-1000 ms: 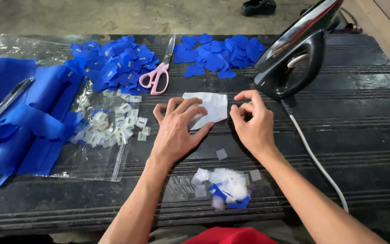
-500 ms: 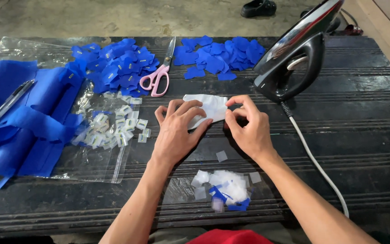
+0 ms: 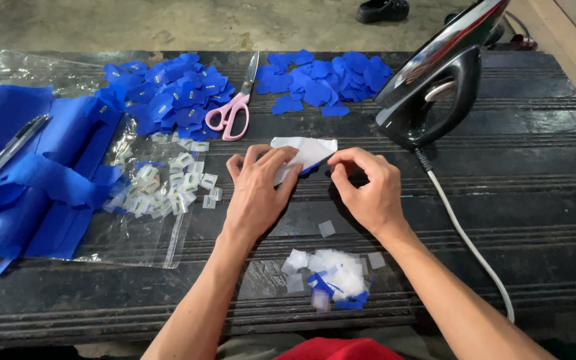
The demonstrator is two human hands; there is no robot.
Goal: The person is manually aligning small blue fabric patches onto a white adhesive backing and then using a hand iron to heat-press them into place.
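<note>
White paper [image 3: 308,150], a small folded sheet, is lying flat on the dark ridged table [image 3: 535,173] near its middle, and both hands are working on it. The left hand [image 3: 259,190] is pressing down on the sheet's left part with its fingers spread over it, while the right hand [image 3: 367,187] is pinching at the sheet's right lower edge, where a scrap of blue cloth [image 3: 311,169] is peeking out from under the paper; whether the fingers are gripping the paper or the blue scrap cannot be told. Just behind the paper, pink-handled scissors [image 3: 233,110] are lying between two heaps of blue cloth cut-outs, one to the left [image 3: 168,97] and one to the right [image 3: 325,80]. A black iron [image 3: 435,87] is standing on its heel to the right of the hands, its pale cord [image 3: 468,240] trailing toward the near edge. Larger blue fabric [image 3: 28,180] is lying at the far left with a pen [image 3: 8,150] on it, beside a clear plastic bag [image 3: 141,233] strewn with small pale labels [image 3: 168,190]. A little pile of white and blue trimmings [image 3: 331,277] is sitting between the forearms.
</note>
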